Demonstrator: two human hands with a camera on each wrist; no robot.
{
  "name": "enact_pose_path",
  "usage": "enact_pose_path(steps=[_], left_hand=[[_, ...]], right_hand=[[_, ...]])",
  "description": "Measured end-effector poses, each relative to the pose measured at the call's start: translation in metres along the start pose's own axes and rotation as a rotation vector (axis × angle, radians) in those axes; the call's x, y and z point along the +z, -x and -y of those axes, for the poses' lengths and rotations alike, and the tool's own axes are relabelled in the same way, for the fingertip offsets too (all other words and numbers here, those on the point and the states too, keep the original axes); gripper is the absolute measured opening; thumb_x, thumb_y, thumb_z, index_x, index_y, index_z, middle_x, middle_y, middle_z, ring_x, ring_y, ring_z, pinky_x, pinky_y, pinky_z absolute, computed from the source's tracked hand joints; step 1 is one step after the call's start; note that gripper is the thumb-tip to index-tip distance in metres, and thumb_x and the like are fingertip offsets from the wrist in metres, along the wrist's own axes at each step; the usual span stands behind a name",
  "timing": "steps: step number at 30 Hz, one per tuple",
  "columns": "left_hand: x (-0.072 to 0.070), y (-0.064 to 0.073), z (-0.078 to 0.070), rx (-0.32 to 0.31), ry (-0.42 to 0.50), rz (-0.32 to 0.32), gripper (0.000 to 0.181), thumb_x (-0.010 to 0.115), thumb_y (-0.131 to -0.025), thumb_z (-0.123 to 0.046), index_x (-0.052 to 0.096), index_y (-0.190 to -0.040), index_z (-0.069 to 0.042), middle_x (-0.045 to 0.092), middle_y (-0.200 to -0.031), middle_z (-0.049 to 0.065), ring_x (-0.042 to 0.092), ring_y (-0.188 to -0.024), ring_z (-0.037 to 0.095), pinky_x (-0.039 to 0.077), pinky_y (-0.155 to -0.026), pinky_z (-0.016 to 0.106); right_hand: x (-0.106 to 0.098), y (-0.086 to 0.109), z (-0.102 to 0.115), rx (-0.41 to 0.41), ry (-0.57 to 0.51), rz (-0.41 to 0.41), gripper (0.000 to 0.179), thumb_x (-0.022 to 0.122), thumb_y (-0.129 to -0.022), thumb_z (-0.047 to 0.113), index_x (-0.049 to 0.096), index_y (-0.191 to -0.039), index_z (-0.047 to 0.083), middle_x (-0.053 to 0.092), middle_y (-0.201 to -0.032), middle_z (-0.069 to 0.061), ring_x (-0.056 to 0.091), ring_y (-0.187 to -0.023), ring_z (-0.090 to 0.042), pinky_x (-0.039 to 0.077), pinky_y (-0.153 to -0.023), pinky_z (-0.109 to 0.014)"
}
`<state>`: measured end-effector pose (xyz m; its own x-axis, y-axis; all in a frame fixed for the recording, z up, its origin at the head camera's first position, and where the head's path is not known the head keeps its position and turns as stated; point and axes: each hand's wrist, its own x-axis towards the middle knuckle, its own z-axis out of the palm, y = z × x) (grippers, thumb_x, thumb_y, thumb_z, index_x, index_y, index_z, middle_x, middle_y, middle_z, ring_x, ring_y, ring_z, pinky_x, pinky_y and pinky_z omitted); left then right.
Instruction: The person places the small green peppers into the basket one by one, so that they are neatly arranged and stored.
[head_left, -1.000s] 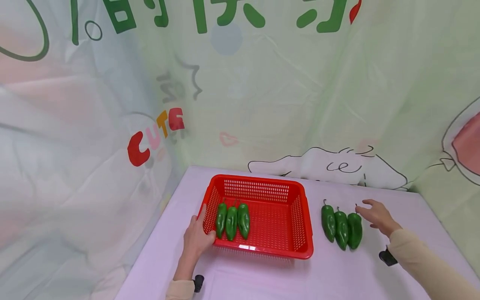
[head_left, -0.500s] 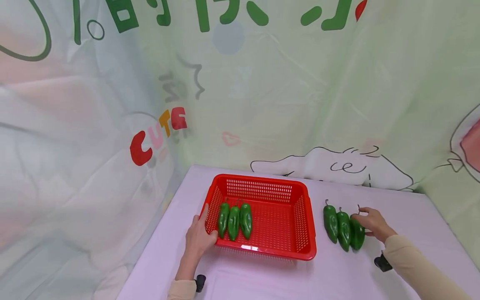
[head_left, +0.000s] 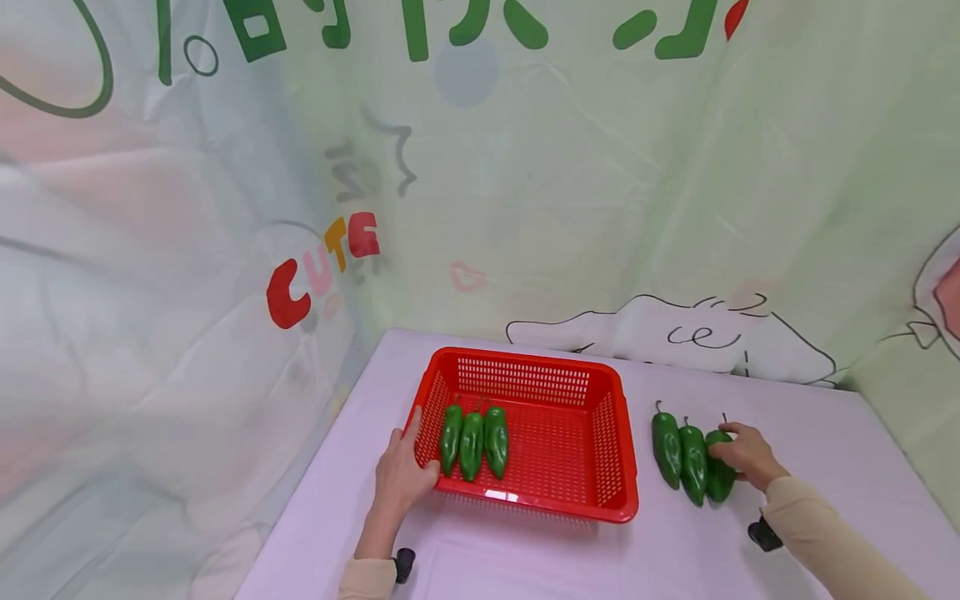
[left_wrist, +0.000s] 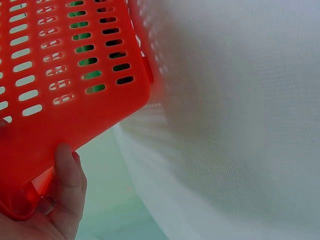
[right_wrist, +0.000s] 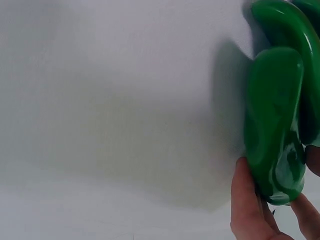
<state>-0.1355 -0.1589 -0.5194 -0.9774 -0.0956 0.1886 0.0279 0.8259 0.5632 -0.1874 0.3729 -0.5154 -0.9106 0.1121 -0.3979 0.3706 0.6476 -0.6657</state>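
My left hand [head_left: 402, 475] grips the left rim of a red perforated plastic basket [head_left: 555, 505]; the left wrist view shows its fingers and thumb around the basket's [left_wrist: 95, 112] edge. Three green peppers lie side by side in the basket's left part, the middle pepper [head_left: 471, 446] among them. On the table to the right is a row of three more green peppers. My right hand [head_left: 746, 457] pinches the rightmost pepper [head_left: 722, 479] near its stem end, thumb on one side and fingers on the other. That pepper [right_wrist: 275, 125] appears close up in the right wrist view, beside its neighbour [right_wrist: 292, 30].
The other two loose peppers, the left one [head_left: 667, 448] and the middle one [head_left: 693, 465], stand between the basket and my right hand. A pale cloth covers the table [head_left: 525, 567]. A printed curtain [head_left: 540, 208] hangs behind and at the sides.
My right hand has come down from above the rightmost pepper's stem and taken hold of that pepper. My left hand stays at the basket's rim. The whole head view has shifted slightly.
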Motion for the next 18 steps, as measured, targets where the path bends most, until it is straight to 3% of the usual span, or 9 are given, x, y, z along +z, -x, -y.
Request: enact_pose_path(steps=[8, 18], left_hand=[[0.001, -0.002, 0.002, -0.005, -0.001, 0.007, 0.087, 0.064, -0.071, -0.021, 0.037, -0.153, -0.014, 0.053, -0.102, 0.015, 0.053, -0.074, 0.023, 0.050, -0.069, 0.042], [-0.001, 0.000, -0.001, -0.010, -0.005, 0.018, 0.088, 0.065, -0.071, -0.021, 0.036, -0.154, -0.013, 0.052, -0.103, 0.016, 0.054, -0.074, 0.024, 0.051, -0.071, 0.043]], right_hand=[[-0.010, 0.004, 0.006, -0.058, 0.035, -0.040, 0.072, 0.056, -0.086, 0.013, 0.021, -0.139, -0.022, 0.030, -0.128, -0.049, 0.050, -0.109, -0.056, 0.055, -0.077, -0.052], [-0.025, 0.019, 0.033, -0.119, 0.035, -0.046, 0.074, 0.053, -0.090, 0.012, 0.013, -0.141, -0.024, 0.029, -0.128, -0.049, 0.051, -0.109, -0.056, 0.054, -0.079, -0.053]])
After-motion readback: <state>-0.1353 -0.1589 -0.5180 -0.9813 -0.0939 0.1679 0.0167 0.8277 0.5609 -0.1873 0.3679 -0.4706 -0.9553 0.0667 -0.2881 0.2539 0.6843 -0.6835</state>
